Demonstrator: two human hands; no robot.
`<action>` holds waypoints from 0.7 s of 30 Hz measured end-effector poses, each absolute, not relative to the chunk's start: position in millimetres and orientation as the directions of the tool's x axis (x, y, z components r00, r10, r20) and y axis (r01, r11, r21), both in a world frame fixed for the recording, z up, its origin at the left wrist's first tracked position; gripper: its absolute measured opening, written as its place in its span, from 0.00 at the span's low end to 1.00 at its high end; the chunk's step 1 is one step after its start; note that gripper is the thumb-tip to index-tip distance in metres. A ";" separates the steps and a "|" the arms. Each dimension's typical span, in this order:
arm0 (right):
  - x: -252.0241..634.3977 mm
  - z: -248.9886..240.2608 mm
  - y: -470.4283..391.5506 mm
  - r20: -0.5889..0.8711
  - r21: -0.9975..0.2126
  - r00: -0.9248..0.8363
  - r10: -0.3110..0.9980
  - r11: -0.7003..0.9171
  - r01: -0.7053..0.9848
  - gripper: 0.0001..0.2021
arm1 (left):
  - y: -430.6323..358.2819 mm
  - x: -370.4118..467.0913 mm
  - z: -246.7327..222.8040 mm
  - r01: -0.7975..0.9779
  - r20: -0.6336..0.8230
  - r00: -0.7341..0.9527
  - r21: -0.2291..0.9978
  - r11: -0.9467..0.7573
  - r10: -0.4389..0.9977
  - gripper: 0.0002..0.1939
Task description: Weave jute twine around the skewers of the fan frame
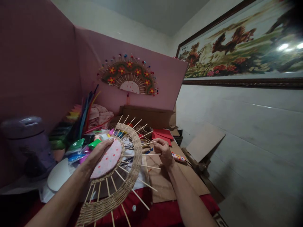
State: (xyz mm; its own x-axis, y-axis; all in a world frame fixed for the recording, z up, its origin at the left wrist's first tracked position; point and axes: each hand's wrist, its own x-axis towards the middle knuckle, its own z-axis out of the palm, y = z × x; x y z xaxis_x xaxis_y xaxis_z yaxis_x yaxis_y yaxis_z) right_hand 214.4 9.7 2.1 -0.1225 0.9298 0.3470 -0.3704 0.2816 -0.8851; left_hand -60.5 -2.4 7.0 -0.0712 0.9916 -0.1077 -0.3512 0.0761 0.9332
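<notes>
The left hand (pixel 98 153) lies palm-down with fingers spread flat on the pink dotted centre (pixel 107 160) of a half-round woven fan frame (pixel 127 176), steadying it. The frame is tilted up over the red tabletop (pixel 165 214), its bamboo sticks (pixel 144 167) raying out past a band of tan woven cord. The right hand (pixel 164 153) is closed in a pinch on the tip of one of those sticks at the frame's right edge. Just beyond that hand a small dotted tool (pixel 178 156) rests on a sheet of brown cardboard (pixel 180 179). Behind the frame sit piled coloured craft supplies (pixel 80 138) and a small round cup (pixel 148 130). A finished fan with red flowers (pixel 129 75) hangs on the pink board (pixel 163 82), and a purple lidded container (pixel 26 142) stands at far left.
</notes>
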 end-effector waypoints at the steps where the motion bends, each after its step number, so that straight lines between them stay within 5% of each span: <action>1: 215.3 2.7 9.6 0.347 -0.879 -0.127 0.929 0.275 -0.390 0.08 | -2.6 -61.2 7.4 -0.344 -0.104 -0.043 0.935 0.083 0.994 0.11; 21: 223.4 7.2 7.8 0.364 -0.846 -0.122 0.923 0.273 -0.457 0.07 | -8.2 -59.0 14.1 -0.379 -0.063 -0.054 0.925 0.038 0.997 0.14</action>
